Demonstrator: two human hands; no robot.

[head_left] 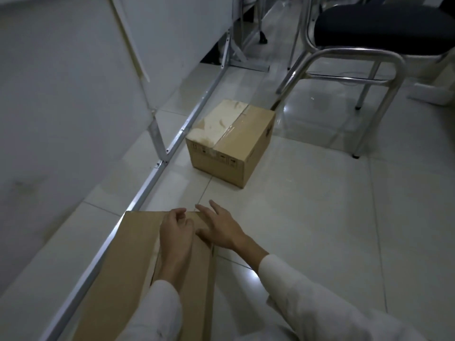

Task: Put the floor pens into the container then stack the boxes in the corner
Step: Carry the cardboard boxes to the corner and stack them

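Observation:
A long brown cardboard box lies right under me on the tiled floor, its far end pointing away. My left hand rests on its top near the far edge with fingers curled. My right hand lies flat over the box's far right corner, fingers spread. Neither hand clearly grips it. A second, smaller cardboard box, taped shut on top, stands further ahead on the floor. No pens or container are in view.
A white partition panel on a metal frame runs along the left. A metal-legged chair with a dark seat stands at the upper right. White floor tiles stretch to the right.

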